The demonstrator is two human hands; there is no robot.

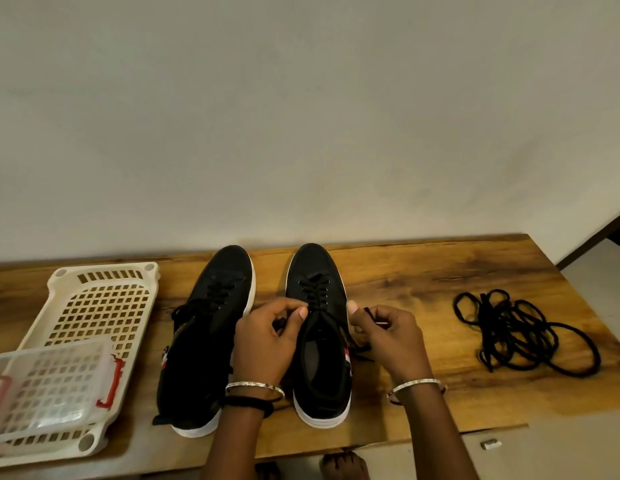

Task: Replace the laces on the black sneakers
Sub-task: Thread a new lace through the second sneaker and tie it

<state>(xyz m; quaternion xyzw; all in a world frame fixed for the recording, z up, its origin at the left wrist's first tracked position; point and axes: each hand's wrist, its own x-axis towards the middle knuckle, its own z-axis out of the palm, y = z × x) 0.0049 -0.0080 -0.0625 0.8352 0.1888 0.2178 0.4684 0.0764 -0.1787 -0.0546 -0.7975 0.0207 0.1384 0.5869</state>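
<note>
Two black sneakers with white soles stand side by side on the wooden table [405,271], toes pointing away. The left sneaker [211,327] has loose black laces. The right sneaker [319,341] is laced through its eyelets. My left hand [267,341] pinches one black lace end at the top of that shoe's tongue. On the shoe's right side, my right hand [391,337] pinches the other lace end [371,315], whose tip sticks up between the fingers. A tangled heap of black spare laces [523,330] lies on the table to the right.
A cream perforated plastic tray [94,306] lies at the left, with a clear lidded box [45,386] with red clips on top of it. The wall runs along the table's far edge. Bare toes [343,465] show below the near edge.
</note>
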